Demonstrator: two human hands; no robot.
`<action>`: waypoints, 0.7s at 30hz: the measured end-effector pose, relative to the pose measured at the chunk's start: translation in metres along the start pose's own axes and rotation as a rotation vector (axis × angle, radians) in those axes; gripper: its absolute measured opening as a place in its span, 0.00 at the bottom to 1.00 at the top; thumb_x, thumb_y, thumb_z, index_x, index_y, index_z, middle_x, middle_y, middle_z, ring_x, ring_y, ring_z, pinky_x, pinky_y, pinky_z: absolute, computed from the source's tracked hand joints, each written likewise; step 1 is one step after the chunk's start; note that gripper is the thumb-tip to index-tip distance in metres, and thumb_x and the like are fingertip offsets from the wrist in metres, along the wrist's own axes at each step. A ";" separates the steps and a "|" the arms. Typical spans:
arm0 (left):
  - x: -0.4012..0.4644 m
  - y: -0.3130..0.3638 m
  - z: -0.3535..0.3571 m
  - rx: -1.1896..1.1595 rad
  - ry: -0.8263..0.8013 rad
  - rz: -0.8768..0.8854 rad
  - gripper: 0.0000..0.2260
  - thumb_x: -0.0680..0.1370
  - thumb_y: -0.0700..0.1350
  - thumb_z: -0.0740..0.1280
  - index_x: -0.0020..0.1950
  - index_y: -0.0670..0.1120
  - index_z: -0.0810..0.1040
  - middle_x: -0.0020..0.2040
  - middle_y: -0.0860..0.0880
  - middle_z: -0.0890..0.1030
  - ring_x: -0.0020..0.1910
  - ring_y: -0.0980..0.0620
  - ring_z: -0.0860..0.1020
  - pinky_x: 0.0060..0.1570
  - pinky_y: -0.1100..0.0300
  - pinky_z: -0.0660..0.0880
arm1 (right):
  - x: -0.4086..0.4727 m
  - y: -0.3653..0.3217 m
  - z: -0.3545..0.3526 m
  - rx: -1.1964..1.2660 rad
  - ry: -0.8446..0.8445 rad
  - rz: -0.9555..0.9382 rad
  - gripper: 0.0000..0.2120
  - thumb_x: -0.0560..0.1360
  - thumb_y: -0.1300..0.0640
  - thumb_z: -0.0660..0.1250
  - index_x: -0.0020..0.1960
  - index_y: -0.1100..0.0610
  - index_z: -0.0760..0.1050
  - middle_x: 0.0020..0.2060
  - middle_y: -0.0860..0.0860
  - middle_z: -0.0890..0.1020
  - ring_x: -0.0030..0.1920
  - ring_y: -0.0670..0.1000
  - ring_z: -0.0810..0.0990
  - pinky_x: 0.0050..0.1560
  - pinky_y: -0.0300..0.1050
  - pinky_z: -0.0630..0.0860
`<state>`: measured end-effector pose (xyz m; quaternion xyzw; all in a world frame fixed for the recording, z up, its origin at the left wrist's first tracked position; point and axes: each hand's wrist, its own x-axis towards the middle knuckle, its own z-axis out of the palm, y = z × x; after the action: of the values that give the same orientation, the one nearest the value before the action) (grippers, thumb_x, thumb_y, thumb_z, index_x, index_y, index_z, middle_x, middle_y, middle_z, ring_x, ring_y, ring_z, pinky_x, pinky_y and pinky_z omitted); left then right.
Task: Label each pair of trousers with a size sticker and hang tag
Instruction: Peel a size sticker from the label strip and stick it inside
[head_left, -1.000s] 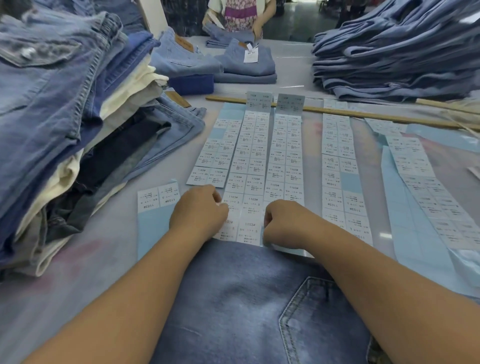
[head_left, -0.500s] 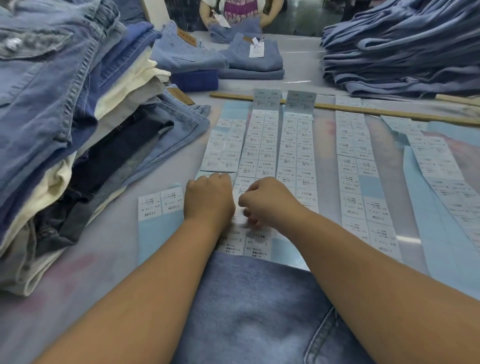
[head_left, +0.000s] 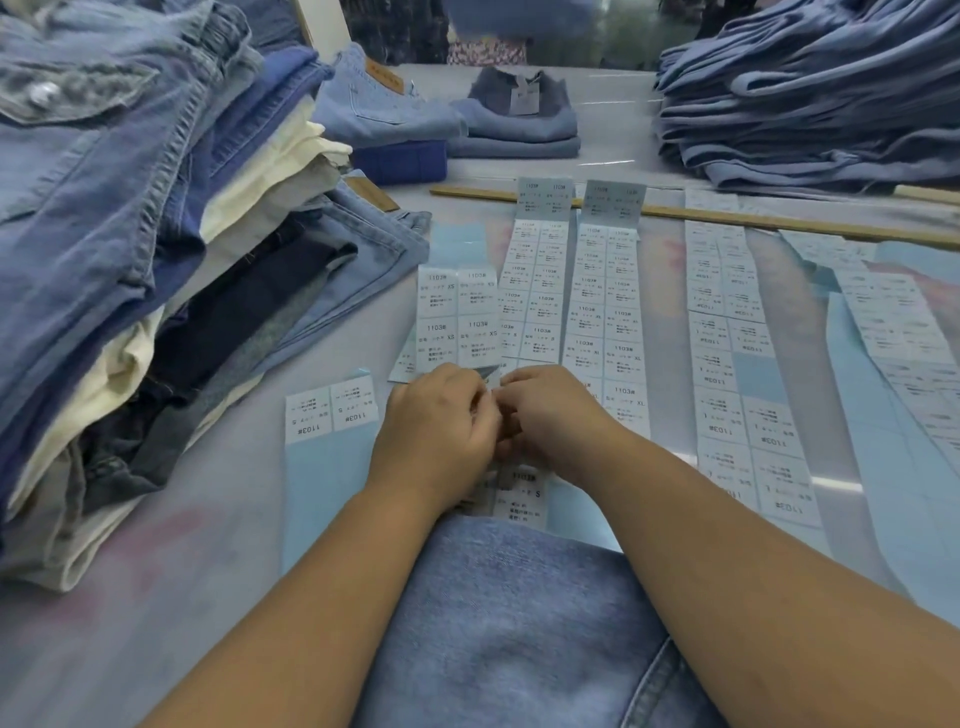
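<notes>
A pair of light blue denim trousers (head_left: 498, 623) lies right in front of me under my forearms. Beyond it, long sheets of white size stickers on pale blue backing run away across the table. My left hand (head_left: 434, 431) and my right hand (head_left: 550, 421) meet, fingers curled, over the S sticker strip (head_left: 519, 496). Both hands pinch at it; the pinched spot is hidden between the fingers. An XS sticker strip (head_left: 457, 319) stands lifted just beyond my left hand. A short strip of S stickers (head_left: 330, 413) lies to the left.
A tall stack of folded jeans and cream trousers (head_left: 130, 260) fills the left side. Another high stack of blue jeans (head_left: 810, 98) sits far right. Folded tagged jeans (head_left: 519, 119) lie at the back, with a person behind them. A wooden ruler (head_left: 727, 218) crosses the table. More sticker sheets (head_left: 737, 364) lie right.
My hands have come together over the S strip from being apart on the sheets. The XS strip, flat before, now stands lifted beyond my left hand.
</notes>
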<state>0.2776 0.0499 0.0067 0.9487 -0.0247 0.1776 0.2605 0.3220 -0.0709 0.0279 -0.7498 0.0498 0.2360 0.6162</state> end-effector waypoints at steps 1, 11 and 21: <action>0.000 -0.001 0.000 -0.031 0.021 -0.025 0.08 0.78 0.44 0.60 0.43 0.44 0.76 0.43 0.48 0.78 0.45 0.45 0.74 0.52 0.47 0.70 | -0.001 0.000 0.001 0.028 -0.005 0.020 0.12 0.75 0.71 0.60 0.36 0.59 0.73 0.27 0.57 0.75 0.27 0.55 0.76 0.36 0.50 0.80; 0.003 -0.013 0.000 -0.072 0.182 -0.377 0.17 0.76 0.45 0.67 0.65 0.45 0.73 0.63 0.45 0.72 0.64 0.45 0.68 0.64 0.53 0.64 | -0.002 0.005 0.001 -0.065 -0.042 -0.029 0.08 0.77 0.67 0.63 0.49 0.59 0.80 0.32 0.54 0.81 0.26 0.47 0.76 0.26 0.39 0.73; 0.000 -0.017 -0.008 -0.250 0.058 -0.312 0.09 0.75 0.44 0.71 0.53 0.54 0.83 0.65 0.52 0.73 0.66 0.53 0.71 0.61 0.65 0.61 | -0.002 0.003 -0.004 0.229 -0.128 0.037 0.10 0.75 0.71 0.63 0.43 0.58 0.76 0.23 0.49 0.78 0.24 0.48 0.75 0.23 0.38 0.72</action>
<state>0.2776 0.0682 0.0051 0.8957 0.1083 0.1581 0.4012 0.3204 -0.0758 0.0260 -0.6570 0.0507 0.2873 0.6952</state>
